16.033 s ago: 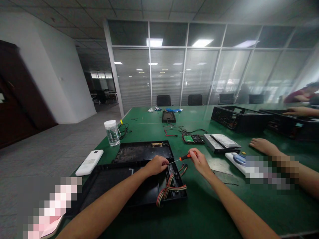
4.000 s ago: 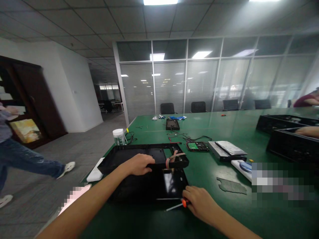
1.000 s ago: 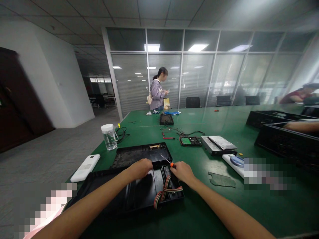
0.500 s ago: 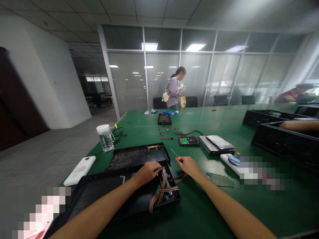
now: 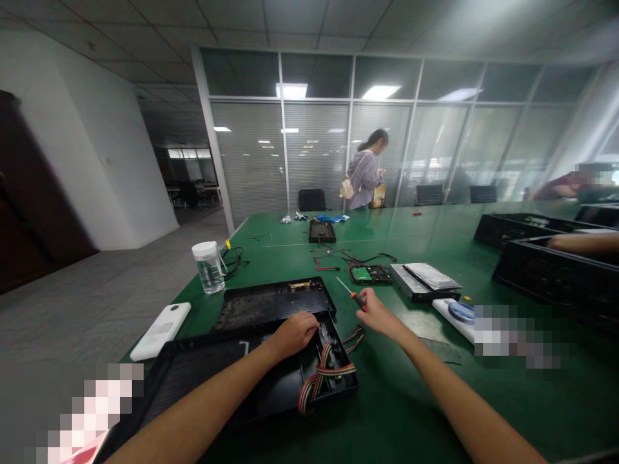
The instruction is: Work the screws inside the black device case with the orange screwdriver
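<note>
My right hand [image 5: 380,314] is closed around the handle of a screwdriver [image 5: 358,299]. The thin shaft points up and left over the table, apart from the panels. My left hand [image 5: 294,335] is pinched at the right end of a shallow black casing panel [image 5: 203,364]; whatever its fingertips hold is hidden. Striped ribbon cables [image 5: 336,371] loop over that end and hang past the near edge, and a cable plug [image 5: 358,332] sticks out to the right. Behind lies a second black panel [image 5: 265,303], dusty inside, with a brass-coloured strip [image 5: 300,285] near its far edge.
On the green table [image 5: 401,412] are a circuit board [image 5: 370,274], a silver drive [image 5: 425,280], a white phone-like device [image 5: 162,332] and a water bottle [image 5: 209,267]. Black computer cases [image 5: 556,274] stand right, with a co-worker's arm [image 5: 585,242] in one. A person [image 5: 365,174] walks behind.
The near panel, raised four seconds ago, is back down in front. My left hand has moved right to its end; my right hand has drawn the screwdriver rightward. The walking person has moved right.
</note>
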